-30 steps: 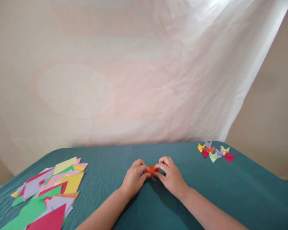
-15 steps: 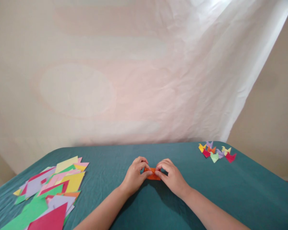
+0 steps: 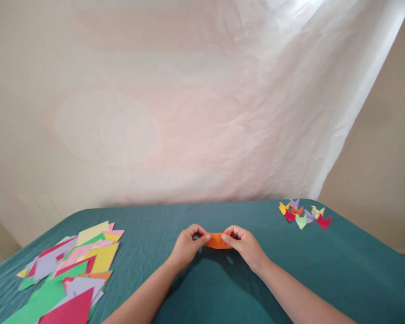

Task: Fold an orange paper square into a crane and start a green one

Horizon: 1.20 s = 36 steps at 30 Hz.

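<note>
A small folded piece of orange paper [image 3: 216,241] is stretched between my two hands, a little above the middle of the table. My left hand [image 3: 188,246] pinches its left end, thumb in front and fingers behind. On the other end, my right hand [image 3: 243,245] has the same pinch. The paper's front face is turned toward me, with a crease near its middle. Its back side and the fingertips behind it are hidden.
Loose coloured paper sheets [image 3: 103,256] lie in an overlapping heap on the left of the green-covered table [image 3: 162,220]. Several small folded paper birds [image 3: 301,221] stand at the far right. A pale cloth [image 3: 202,112] hangs behind the table's back edge.
Both hands have moved slightly apart, from the paper's middle toward its ends. The orange paper has been raised and tilted, so more of its front face shows.
</note>
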Available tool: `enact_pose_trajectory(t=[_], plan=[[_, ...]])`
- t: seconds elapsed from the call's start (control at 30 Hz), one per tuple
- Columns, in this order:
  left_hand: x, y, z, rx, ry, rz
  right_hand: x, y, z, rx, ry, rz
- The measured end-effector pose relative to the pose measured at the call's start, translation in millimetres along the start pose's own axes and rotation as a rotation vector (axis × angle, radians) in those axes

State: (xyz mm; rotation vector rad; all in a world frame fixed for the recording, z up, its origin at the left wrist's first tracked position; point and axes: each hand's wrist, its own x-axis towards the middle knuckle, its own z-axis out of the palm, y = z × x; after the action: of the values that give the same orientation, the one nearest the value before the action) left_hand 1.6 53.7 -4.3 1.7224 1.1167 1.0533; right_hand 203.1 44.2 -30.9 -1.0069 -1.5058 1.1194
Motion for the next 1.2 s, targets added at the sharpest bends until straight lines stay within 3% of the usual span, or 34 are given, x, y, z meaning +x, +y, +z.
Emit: enact_pose_trajectory(t=[0.13, 0.27, 0.47, 0.67, 1.0, 1.2], plan=[[0.9, -3.9, 2.6, -0.228, -0.032, -0.082, -0.4, -2.3, 0.7, 0.108, 0.023, 0.023], [0.7, -6.7, 2.8, -0.293, -0.029, -0.048, -1.1, -5.4, 0.7, 0.203, 0.045, 0.005], [-0.7, -5.9, 0.1, -0.171, -0.091, -0.017, -0.7, -2.0, 2.4, 0.103, -0.051, -0.03], [-1.3, -0.6, -1.4, -0.032, -0.039, -0.003, 0.6, 2.6, 3.0, 0.09, -0.077, 0.002], [-7.2, -9.0, 22.6, -0.189, -0.049, -0.081, 0.5, 6.2, 4.5, 0.071, -0.089, -0.002], [-4.9, -11.0, 20.1, -0.272, -0.013, -0.109, 0.3, 5.1, 4.2, 0.054, -0.099, -0.017]])
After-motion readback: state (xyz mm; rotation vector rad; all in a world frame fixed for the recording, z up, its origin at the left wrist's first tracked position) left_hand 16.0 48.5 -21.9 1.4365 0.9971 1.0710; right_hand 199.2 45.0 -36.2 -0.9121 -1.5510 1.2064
